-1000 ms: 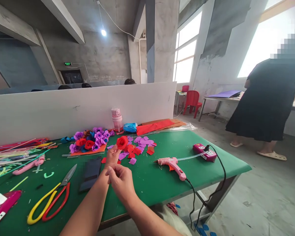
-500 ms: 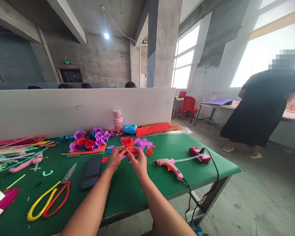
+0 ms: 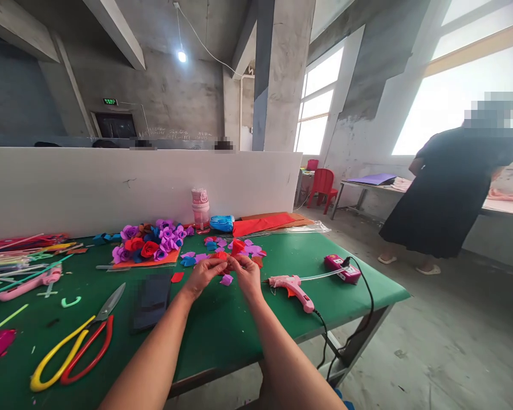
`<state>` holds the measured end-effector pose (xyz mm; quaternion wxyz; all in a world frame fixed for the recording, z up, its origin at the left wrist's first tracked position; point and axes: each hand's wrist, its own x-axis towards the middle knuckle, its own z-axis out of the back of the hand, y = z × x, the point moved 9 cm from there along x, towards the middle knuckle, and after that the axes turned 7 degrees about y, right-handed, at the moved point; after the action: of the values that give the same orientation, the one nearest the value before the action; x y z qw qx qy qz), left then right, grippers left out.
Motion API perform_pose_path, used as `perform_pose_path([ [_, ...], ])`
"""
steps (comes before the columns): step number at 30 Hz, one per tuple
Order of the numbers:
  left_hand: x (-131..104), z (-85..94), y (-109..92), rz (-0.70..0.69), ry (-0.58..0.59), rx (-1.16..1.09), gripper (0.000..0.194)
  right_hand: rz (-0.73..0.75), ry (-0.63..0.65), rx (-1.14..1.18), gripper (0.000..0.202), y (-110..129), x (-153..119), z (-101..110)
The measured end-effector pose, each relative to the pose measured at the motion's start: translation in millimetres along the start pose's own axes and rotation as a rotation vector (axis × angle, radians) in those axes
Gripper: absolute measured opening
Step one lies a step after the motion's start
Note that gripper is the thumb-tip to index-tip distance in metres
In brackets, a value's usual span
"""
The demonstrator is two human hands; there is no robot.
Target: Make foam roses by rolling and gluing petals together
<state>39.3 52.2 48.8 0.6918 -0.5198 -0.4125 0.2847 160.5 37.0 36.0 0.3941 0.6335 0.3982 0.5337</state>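
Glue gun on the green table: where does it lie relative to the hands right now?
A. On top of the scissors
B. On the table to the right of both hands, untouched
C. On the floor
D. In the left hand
B: the pink glue gun rests on the green table, right of the right hand and left hand, which pinch red petal pieces.

My left hand [image 3: 203, 274] and right hand [image 3: 247, 272] meet out front, fingertips pinched together, I think.
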Motion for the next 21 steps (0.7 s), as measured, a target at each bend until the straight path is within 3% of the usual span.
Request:
perform_pose_path([
  [5,-1,-4.3,9,0.069,0.058,0.008,0.027,-0.063,0.01,0.04,0.027,-12,4,8],
  [11,5,-22.5,24,0.053,0.139,0.147,0.026,-0.175,0.039,0.112,0.034,-33,0,-3],
  [14,3,-19.3,21,0.049,0.117,0.161,0.019,-0.222,0.072,0.157,0.039,-35,-4,-10],
  [17,0,-10.7,13,0.059,0.107,0.165,0.017,-0.232,0.038,0.147,0.037,-35,-4,-2],
  [19,-2,6.9,4,0.033,0.008,0.133,0.019,-0.219,-0.047,0.04,0.033,-33,-1,14],
  [21,-8,43.0,-9,-0.056,-0.286,0.047,0.02,-0.176,-0.117,-0.194,0.03,-24,4,30],
])
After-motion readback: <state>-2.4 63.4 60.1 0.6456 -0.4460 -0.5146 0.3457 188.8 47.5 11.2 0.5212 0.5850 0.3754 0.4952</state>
